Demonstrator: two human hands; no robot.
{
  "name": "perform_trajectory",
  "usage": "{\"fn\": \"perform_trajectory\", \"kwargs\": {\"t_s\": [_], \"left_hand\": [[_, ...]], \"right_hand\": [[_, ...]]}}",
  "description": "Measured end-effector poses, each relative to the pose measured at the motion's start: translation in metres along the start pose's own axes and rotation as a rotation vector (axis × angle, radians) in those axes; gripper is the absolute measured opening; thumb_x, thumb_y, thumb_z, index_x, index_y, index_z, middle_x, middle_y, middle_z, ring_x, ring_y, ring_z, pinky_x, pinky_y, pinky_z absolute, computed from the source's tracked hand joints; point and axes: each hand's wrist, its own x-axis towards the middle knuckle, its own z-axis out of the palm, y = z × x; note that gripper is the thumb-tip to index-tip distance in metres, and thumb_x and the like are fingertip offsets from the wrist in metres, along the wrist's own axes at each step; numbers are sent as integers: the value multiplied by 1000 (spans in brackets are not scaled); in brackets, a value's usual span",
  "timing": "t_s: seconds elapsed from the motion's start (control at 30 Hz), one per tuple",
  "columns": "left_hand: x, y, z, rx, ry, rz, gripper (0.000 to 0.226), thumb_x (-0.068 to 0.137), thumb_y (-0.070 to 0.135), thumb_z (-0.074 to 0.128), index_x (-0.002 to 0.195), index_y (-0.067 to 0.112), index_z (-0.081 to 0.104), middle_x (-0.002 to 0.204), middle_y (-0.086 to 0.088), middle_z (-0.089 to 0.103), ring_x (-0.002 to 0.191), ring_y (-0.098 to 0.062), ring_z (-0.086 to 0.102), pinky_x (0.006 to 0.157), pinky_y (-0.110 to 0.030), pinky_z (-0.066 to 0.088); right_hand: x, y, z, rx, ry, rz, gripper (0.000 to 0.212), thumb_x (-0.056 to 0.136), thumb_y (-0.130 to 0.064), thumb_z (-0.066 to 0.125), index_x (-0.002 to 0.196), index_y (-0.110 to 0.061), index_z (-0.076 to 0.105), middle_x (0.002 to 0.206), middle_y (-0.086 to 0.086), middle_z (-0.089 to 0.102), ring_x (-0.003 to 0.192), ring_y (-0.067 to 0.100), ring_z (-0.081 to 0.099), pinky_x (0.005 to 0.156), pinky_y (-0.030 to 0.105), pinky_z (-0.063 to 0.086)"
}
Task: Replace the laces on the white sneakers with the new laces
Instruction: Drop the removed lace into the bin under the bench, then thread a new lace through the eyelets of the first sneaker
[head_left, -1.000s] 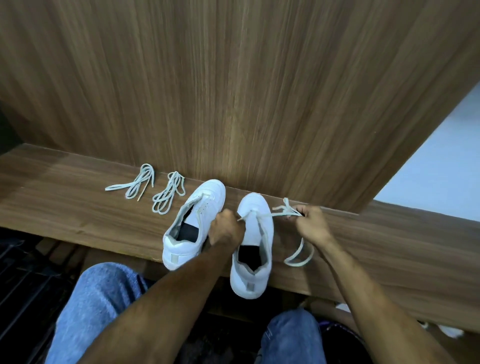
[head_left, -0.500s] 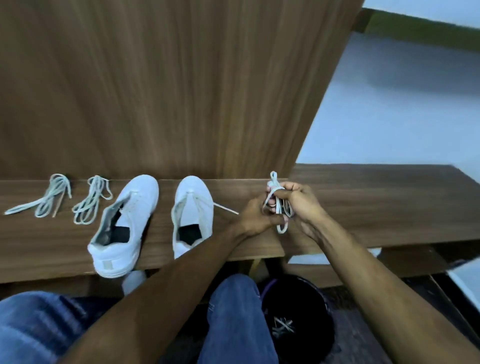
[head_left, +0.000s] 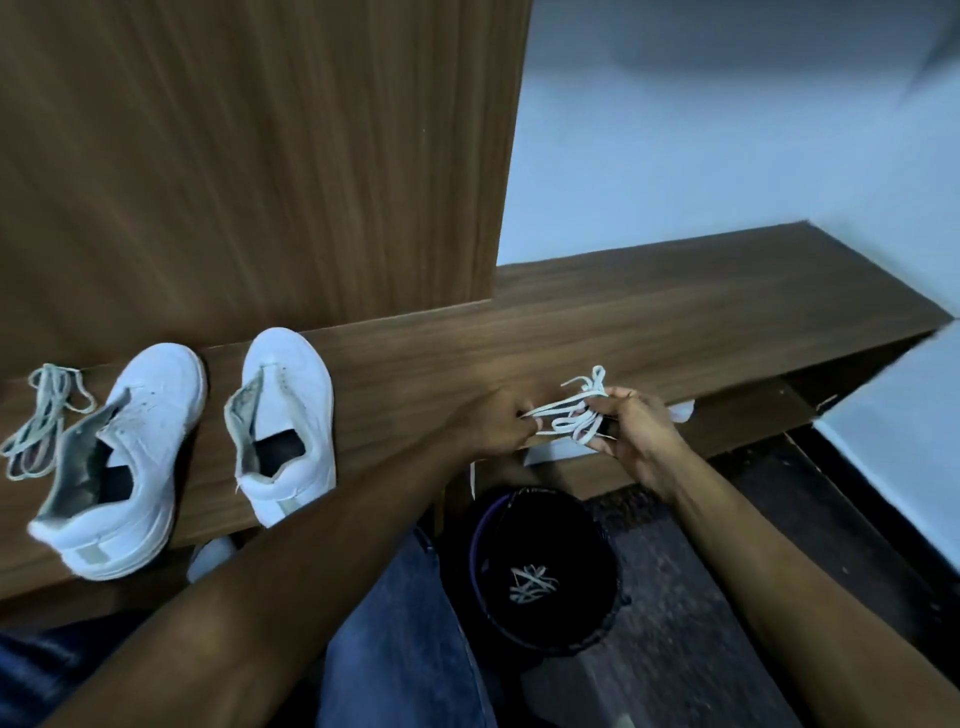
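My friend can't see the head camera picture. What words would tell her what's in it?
Two hands, left and right, hold a bunched white lace above a dark bin that already has a lace inside. To the left, two unlaced white sneakers sit on a wooden shelf, with more laces beside them.

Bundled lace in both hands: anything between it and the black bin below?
Nothing visible. The bundled lace is pinched between the left hand and right hand, over the bench edge. The black bin sits open below, another lace already inside.
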Motion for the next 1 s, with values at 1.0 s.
{"fn": "perform_trajectory", "kwargs": {"t_s": [1.0], "left_hand": [[5, -32, 14, -254, 114, -136, 24, 88, 9, 64, 112, 3, 68, 104, -9, 67, 98, -17, 60, 76, -17, 40]], "right_hand": [[31, 95, 1, -742, -71, -80, 37, 85, 8, 54, 61, -18, 62, 51, -15, 58, 53, -3, 51, 57, 9, 39]]}}
